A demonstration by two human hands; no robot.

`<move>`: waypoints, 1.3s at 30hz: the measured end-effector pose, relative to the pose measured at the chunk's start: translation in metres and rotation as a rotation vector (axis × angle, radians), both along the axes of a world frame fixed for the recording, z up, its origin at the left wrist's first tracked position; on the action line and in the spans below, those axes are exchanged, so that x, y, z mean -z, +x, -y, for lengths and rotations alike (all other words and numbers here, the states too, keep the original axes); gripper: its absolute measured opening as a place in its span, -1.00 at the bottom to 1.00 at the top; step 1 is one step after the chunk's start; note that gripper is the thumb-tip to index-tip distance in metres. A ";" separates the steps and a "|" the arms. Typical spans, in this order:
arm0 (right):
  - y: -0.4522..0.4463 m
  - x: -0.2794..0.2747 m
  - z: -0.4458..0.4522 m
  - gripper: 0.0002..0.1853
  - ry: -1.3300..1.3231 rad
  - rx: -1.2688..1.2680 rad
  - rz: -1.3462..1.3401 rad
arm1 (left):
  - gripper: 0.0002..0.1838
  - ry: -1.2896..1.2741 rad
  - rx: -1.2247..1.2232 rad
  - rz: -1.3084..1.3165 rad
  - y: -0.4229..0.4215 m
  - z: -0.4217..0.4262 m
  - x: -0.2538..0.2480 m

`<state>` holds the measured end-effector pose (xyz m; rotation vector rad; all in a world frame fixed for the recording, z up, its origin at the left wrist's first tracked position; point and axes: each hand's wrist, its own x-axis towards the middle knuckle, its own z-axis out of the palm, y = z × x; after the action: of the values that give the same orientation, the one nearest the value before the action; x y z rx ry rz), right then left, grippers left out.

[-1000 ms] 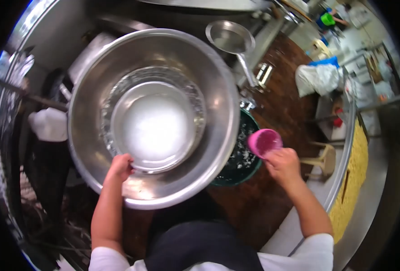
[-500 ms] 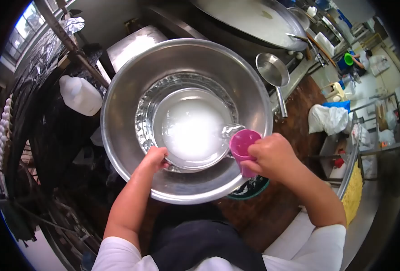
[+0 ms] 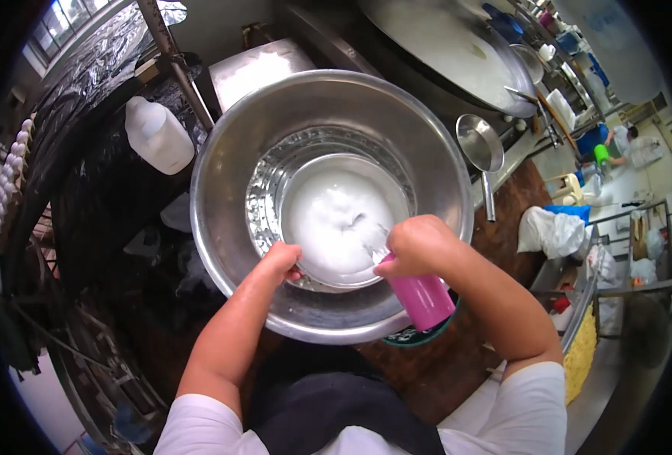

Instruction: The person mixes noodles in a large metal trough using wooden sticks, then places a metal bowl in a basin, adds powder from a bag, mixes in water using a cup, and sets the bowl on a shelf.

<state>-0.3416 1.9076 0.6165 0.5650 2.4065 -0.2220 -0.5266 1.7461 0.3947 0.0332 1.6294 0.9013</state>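
Observation:
My left hand (image 3: 281,262) is closed on the near-left rim of a metal bowl (image 3: 349,158), which holds cloudy white liquid (image 3: 336,220). This bowl sits inside a large stainless steel basin (image 3: 218,171) with clear water around it. In my right hand (image 3: 421,246) is a pink plastic pitcher (image 3: 425,302), tipped toward the bowl. Clear water runs from its mouth into the white liquid and ripples the surface. My hand partly hides the pitcher's mouth.
A wide pan (image 3: 457,57) of whitish liquid stands beyond the basin. Right of the basin lies a long-handled strainer (image 3: 480,144); on the left is a white plastic jug (image 3: 159,136). A dark green tub (image 3: 419,334) is partly hidden below. Another person (image 3: 620,144) is far right.
My right hand has tipped the pink pitcher further over, its base swinging toward me, and water now falls in the bowl. My left hand keeps the rim. The view has shifted slightly.

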 end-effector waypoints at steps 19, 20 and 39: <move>0.230 0.040 -0.028 -0.55 -0.487 0.562 0.084 | -0.93 -0.061 -0.036 -0.019 -0.002 0.001 -0.004; 0.250 0.077 -0.021 -0.56 -0.379 0.522 0.075 | -0.91 -0.059 -0.026 -0.002 -0.007 0.004 0.004; 0.263 0.457 0.031 -0.66 -0.305 1.119 -0.104 | -0.87 -0.119 -0.061 -0.167 -0.013 0.010 -0.013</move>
<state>-0.0783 1.8765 0.1596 1.7053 1.8227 -1.0684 -0.5396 1.7358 0.4076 -0.0244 1.8458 0.8653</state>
